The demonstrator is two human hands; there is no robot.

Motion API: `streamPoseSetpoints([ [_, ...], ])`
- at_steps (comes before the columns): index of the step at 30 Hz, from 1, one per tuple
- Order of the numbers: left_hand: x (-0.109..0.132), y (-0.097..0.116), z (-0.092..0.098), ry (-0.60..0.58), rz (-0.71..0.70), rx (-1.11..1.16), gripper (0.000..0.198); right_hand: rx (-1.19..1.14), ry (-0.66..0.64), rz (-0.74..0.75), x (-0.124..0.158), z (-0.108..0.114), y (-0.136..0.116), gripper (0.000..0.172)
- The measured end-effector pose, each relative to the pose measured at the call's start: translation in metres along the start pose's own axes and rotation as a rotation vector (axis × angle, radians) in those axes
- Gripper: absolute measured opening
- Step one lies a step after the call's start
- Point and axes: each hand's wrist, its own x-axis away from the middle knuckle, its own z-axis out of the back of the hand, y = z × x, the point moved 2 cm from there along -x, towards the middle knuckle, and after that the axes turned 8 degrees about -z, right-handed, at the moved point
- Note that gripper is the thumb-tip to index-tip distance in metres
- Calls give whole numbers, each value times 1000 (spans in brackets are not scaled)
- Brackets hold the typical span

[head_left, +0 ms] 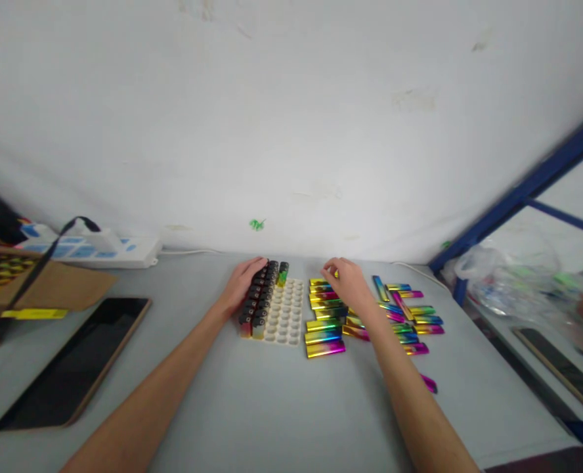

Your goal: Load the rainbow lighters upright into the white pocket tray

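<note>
A cream tray [286, 315] with rows of round holes lies on the grey table. Black-topped lighters [258, 295] stand upright in its left columns, and a green-yellow lighter [283, 272] stands at the back beside them. My left hand [242, 282] is at the back left corner of the tray, its fingers closed against a lighter top; the thumb is hidden. To the right, my right hand [348, 279] hovers over shiny rainbow lighter cases [325, 336], thumb and forefinger pinched. A bit of yellow case shows at its fingers. Several cases lie in a row; others [412, 318] are scattered further right.
A dark phone [75, 361] lies at the left. Behind it are a white power strip [134, 251] and a cardboard box [65, 282] with a black strap. A blue metal frame [518, 197], clear plastic bags [498, 269] and another phone [562, 368] are at the right.
</note>
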Motion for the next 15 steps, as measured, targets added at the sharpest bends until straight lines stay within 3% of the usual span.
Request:
streamPoseSetpoints([
  [5,-1,-4,2,32,26,-1,38,-117,-111,137,-11,7,41,17],
  [10,-3,-11,5,75,59,5,40,-95,-251,243,-24,-2,37,10],
  [15,-2,-14,6,79,78,44,39,-114,-309,187,-25,6,30,16],
])
